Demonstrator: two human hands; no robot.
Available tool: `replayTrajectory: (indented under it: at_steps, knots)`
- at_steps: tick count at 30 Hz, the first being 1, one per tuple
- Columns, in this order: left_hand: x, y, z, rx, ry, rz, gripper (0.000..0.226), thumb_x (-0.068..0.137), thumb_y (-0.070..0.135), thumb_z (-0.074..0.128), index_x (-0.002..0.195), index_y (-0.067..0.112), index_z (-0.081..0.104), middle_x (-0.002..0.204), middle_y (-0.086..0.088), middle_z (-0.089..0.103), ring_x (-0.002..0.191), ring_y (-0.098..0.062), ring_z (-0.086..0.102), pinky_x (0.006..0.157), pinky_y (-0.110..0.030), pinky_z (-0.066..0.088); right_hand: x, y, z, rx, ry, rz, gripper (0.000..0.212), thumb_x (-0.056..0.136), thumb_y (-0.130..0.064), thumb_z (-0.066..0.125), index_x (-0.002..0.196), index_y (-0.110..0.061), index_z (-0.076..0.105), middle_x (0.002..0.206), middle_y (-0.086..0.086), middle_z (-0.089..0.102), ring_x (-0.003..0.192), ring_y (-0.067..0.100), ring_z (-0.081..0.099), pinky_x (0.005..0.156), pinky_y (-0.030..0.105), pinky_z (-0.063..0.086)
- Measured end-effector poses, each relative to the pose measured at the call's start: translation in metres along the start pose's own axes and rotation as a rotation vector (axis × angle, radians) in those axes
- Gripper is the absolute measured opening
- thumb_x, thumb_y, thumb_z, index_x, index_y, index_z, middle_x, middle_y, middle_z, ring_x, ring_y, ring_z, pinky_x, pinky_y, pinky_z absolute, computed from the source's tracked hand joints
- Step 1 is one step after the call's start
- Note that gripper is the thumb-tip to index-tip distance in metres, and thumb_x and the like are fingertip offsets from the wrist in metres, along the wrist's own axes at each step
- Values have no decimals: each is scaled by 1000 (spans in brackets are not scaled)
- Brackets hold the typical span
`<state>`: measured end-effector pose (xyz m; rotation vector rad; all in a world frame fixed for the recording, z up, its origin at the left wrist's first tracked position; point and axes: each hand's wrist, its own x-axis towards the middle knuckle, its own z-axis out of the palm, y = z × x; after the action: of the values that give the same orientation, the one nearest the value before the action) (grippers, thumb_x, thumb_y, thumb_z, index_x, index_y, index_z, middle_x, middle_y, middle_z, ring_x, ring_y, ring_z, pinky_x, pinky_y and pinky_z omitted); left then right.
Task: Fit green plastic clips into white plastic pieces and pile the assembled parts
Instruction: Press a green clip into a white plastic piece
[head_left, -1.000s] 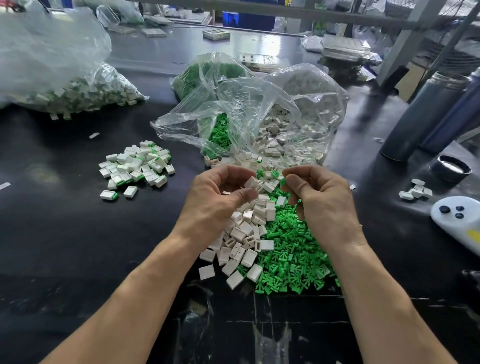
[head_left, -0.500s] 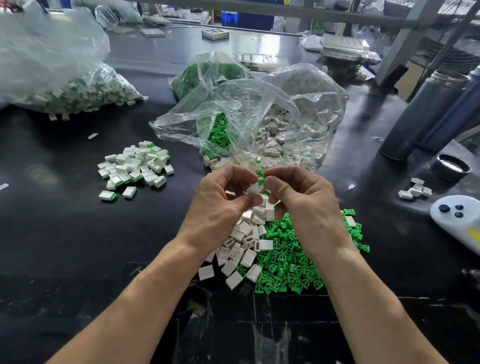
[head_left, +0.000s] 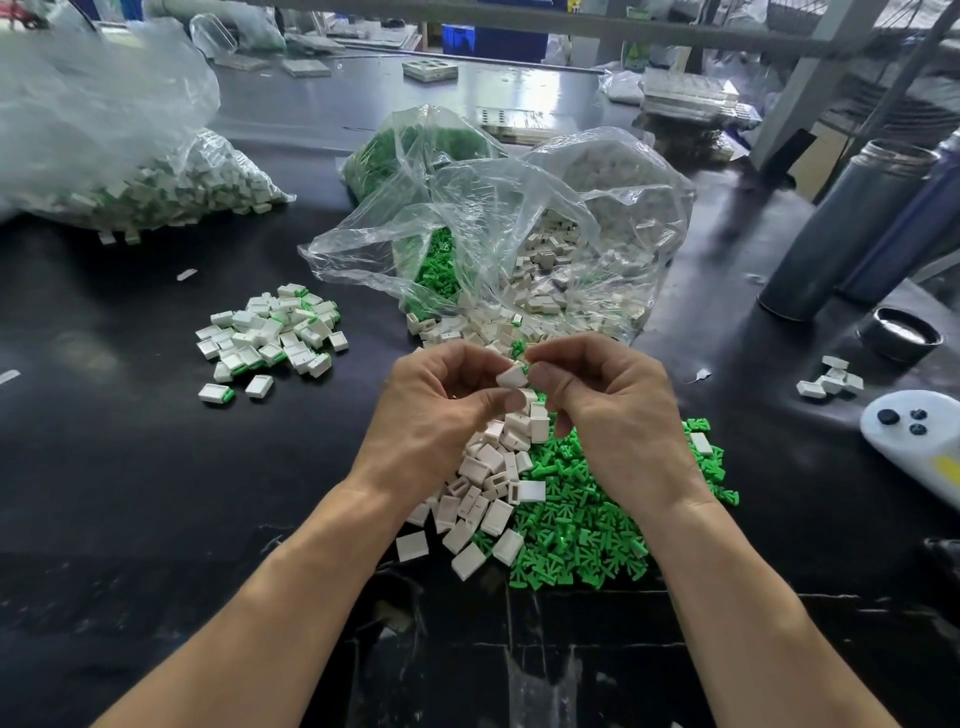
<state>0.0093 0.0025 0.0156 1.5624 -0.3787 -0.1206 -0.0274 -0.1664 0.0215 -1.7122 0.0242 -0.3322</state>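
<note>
My left hand (head_left: 436, 410) pinches a white plastic piece (head_left: 511, 376) between thumb and fingers, above the loose parts. My right hand (head_left: 613, 410) meets it from the right, fingertips on a green clip (head_left: 519, 347) at the piece's edge. Below the hands lie a heap of loose white pieces (head_left: 483, 493) and a heap of loose green clips (head_left: 582, 540) on the black table. A pile of assembled white-and-green parts (head_left: 270, 338) sits to the left.
An open clear bag (head_left: 519, 234) of white pieces and green clips lies just behind my hands. A big bag of assembled parts (head_left: 130, 171) is far left. Two dark cylinders (head_left: 852, 228), a black lid (head_left: 901, 338), several white pieces (head_left: 831, 382) and a white controller (head_left: 919, 441) are right.
My hands came together from apart. The right hand brought a green clip up to the white piece held by the left hand, and both rose slightly above the heaps.
</note>
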Motion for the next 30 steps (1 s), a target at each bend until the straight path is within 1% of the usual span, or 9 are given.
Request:
replayTrajectory:
  at_steps: [3, 6, 9, 14, 17, 22, 25, 26, 30]
  knots:
    - [1, 1, -2, -14, 10, 19, 19, 83, 16, 80, 101, 11, 76, 91, -5, 78, 77, -12, 69, 70, -23, 58, 1, 0, -1, 33, 11, 28, 14, 94, -8, 75, 101, -19, 77, 75, -8, 73, 61, 5, 62, 56, 18, 51]
    - [2, 1, -3, -34, 17, 25, 14, 89, 12, 77, 102, 8, 75, 90, -6, 77, 74, -10, 67, 68, -23, 57, 1, -1, 0, 100, 6, 79, 7, 93, -11, 76, 98, -15, 78, 73, 0, 73, 61, 13, 63, 57, 24, 54]
    - [2, 0, -3, -25, 16, 28, 11, 90, 12, 76, 101, 10, 74, 90, -4, 75, 75, -9, 65, 67, -24, 56, -2, -1, 1, 116, -8, 73, 2, 93, -13, 76, 95, -13, 77, 74, 0, 73, 61, 12, 63, 56, 24, 54]
    - [1, 1, -4, -8, 32, 31, 10, 90, 7, 75, 100, 9, 74, 88, -3, 76, 74, -11, 67, 67, -23, 57, -3, -2, 3, -81, -6, -22, 10, 94, -14, 76, 93, -24, 76, 76, -9, 73, 66, 5, 65, 61, 20, 54]
    - [0, 3, -5, 42, 47, 57, 12, 89, 1, 75, 96, 11, 76, 86, -1, 77, 72, -9, 69, 68, -21, 56, -5, 0, 5, -204, 6, -63, 11, 93, -15, 77, 94, -26, 75, 80, -11, 73, 71, 6, 67, 66, 25, 57]
    - [-1, 5, -2, 129, 72, 96, 20, 87, -8, 73, 91, 11, 76, 82, 3, 76, 70, -3, 69, 66, -18, 55, -7, -1, 8, -267, 21, -113, 11, 91, -13, 78, 91, -23, 76, 79, -15, 71, 69, 7, 67, 62, 22, 56]
    - [-2, 7, 2, 107, 105, 109, 19, 86, -8, 74, 90, 10, 76, 82, -2, 76, 69, -8, 68, 66, -22, 58, -8, -3, 9, -158, 47, -90, 15, 90, -7, 79, 88, -22, 77, 76, -9, 74, 66, 9, 67, 63, 33, 60]
    - [-3, 8, 3, 91, 114, 109, 18, 86, -8, 74, 90, 10, 76, 83, -4, 76, 68, -10, 68, 67, -23, 59, -9, -3, 9, -123, 57, -89, 17, 89, -6, 79, 86, -22, 78, 74, -7, 74, 64, 11, 67, 61, 33, 60]
    - [-3, 9, 2, 59, 115, 94, 18, 86, -8, 74, 90, 9, 76, 84, -7, 76, 68, -9, 68, 66, -20, 57, -9, -6, 10, 3, 49, -59, 17, 87, -1, 79, 84, -18, 80, 71, 2, 73, 60, 14, 63, 53, 27, 56]
